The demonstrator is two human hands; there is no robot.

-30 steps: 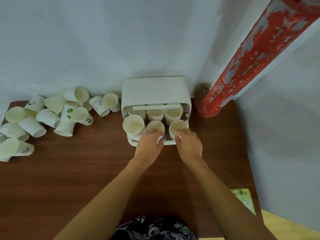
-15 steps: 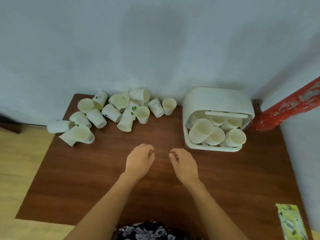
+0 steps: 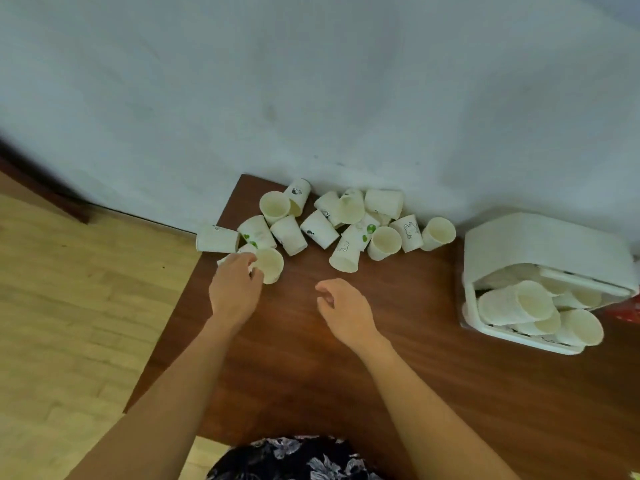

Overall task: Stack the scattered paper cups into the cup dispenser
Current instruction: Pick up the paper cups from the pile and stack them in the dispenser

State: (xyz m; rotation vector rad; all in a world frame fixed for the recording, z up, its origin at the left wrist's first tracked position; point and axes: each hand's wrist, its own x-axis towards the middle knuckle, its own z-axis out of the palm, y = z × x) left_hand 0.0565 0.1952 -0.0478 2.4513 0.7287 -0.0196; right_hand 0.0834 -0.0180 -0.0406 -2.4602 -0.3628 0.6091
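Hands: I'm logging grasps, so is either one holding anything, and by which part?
The left hand grips a lying paper cup at its rim. The right hand holds nothing.

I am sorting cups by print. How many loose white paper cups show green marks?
2. One green-marked white paper cup lies just beyond the left hand, near the brown wooden table's left edge; the other lies mid-pile. Prints facing away may be hidden.

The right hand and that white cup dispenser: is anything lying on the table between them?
No. In the head view only bare brown table lies between the right hand and the cup dispenser.
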